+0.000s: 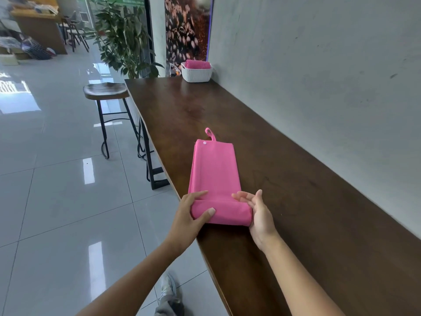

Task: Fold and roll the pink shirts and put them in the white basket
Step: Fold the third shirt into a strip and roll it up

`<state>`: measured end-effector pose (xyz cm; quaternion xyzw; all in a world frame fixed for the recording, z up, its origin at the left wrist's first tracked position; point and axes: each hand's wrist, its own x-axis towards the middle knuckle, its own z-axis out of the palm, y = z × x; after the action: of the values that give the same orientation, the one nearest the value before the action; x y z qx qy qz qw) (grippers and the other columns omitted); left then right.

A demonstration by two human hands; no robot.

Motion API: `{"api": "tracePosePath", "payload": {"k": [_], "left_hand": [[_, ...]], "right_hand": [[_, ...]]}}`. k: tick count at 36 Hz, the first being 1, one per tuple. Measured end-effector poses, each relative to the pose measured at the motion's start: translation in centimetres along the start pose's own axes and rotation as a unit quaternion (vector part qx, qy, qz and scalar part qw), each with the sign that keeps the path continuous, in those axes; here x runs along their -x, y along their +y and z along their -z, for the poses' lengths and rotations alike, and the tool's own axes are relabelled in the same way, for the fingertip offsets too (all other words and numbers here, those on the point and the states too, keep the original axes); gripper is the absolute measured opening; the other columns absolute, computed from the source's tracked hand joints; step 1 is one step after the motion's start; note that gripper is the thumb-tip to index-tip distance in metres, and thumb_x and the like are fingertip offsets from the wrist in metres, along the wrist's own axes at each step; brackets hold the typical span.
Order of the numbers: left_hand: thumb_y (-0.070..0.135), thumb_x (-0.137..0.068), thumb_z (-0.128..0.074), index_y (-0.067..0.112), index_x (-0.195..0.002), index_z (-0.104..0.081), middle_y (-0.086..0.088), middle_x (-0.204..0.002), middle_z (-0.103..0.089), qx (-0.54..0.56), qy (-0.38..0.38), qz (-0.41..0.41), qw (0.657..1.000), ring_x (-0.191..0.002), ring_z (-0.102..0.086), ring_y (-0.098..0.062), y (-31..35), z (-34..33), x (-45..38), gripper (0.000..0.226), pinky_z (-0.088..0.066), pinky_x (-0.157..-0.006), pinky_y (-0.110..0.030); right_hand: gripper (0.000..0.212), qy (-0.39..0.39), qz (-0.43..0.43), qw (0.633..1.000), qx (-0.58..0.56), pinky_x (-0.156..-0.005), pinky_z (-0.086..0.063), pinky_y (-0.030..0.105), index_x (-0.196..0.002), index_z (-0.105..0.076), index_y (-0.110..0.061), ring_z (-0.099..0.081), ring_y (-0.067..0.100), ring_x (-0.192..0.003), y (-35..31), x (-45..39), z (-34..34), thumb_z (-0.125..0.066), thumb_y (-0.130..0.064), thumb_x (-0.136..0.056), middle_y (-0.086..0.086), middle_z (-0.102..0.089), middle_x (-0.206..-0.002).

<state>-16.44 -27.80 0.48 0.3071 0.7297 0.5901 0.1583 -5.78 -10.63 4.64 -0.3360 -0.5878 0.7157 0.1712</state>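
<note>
Shirt (214, 179) lies folded into a narrow strip on the counter (296, 201), long axis running away from the person — set up for rolling from the near end. Left hand (191, 213) grips the started roll, thumb over, fingers behind. Right hand (257, 208) holds nothing, fingers straight against the roll's end, likely squaring it. Basket (197, 73) far off, one pink roll inside.

I see both forearms bare, no sleeves; below, grey trousers (168, 304) and what looks like a white sneaker (168, 286).
</note>
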Motion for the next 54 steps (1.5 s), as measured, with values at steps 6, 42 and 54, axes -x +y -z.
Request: {"api": "tracePosePath", "payload": {"k": [6, 42, 54], "left_hand": [[0.057, -0.081, -0.075, 0.039, -0.134, -0.049, 0.017, -0.136, -0.039, 0.022, -0.024, 0.032, 0.999, -0.127, -0.043, -0.004, 1.0, -0.9, 0.0, 0.061, -0.049, -0.1, -0.02], [0.063, -0.098, -0.046, 0.034, -0.119, -0.061, 0.021, -0.124, -0.047, -0.22, 0.058, -0.099, 0.969, -0.12, -0.04, 0.003, -0.6, 0.0, 1.1, 0.039, -0.04, -0.101, -0.024], [0.071, -0.097, -0.038, 0.028, -0.121, -0.063, 0.012, -0.116, -0.058, -0.324, -0.005, -0.118, 0.939, -0.106, -0.05, -0.009, -1.1, 0.8, -2.8, 0.055, -0.047, -0.096, -0.028]], "right_hand": [[0.083, -0.078, 0.001, 0.996, 0.044, -0.111, -0.045, 0.049, -0.121, -0.067, -0.048, -0.057, 0.014, -0.127, -0.3, 0.3, 0.7, -0.047, -0.1, -0.059, -0.012, -0.061, -0.136], [0.043, 0.058, 0.07, 0.967, 0.239, -0.111, -0.044, 0.036, -0.13, -0.065, -0.017, -0.046, 0.016, -0.139, 0.9, -0.1, -1.5, -0.059, -0.044, -0.098, -0.003, -0.058, -0.142], [0.037, 0.073, 0.075, 0.955, 0.276, -0.088, -0.055, 0.032, -0.124, -0.067, -0.017, -0.059, 0.009, -0.101, 0.0, -2.8, -1.8, -0.049, -0.042, -0.103, -0.01, -0.062, -0.11]]}}
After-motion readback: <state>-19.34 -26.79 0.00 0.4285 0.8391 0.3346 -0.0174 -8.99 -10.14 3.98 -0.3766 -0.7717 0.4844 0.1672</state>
